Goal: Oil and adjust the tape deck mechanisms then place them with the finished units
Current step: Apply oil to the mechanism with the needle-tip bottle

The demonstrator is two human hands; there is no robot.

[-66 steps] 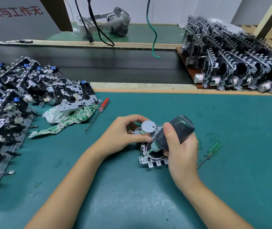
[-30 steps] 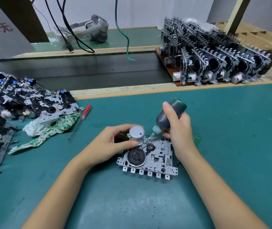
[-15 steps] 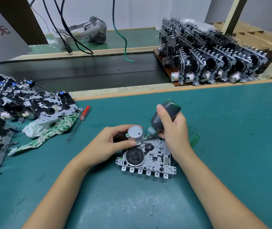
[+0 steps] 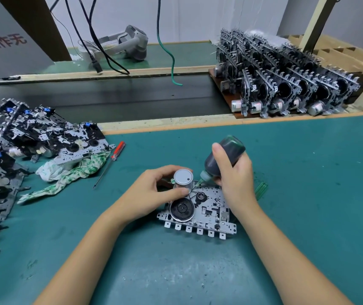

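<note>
Dark oil bottle (image 4: 223,156) squeezed in right hand (image 4: 235,177) | left hand (image 4: 152,190) pinches motor (image 4: 183,180) | risk: over-squeeze floods mechanism (image 4: 200,211) belt

A: Even, bright overhead light is falling across the teal-green rubber bench mat (image 4: 308,194); soft shadows are pooling just under the forearms.

B: Straight edges are bowing toward the corners, and the shiny black conveyor strip (image 4: 110,97) is catching pale glare.
</note>
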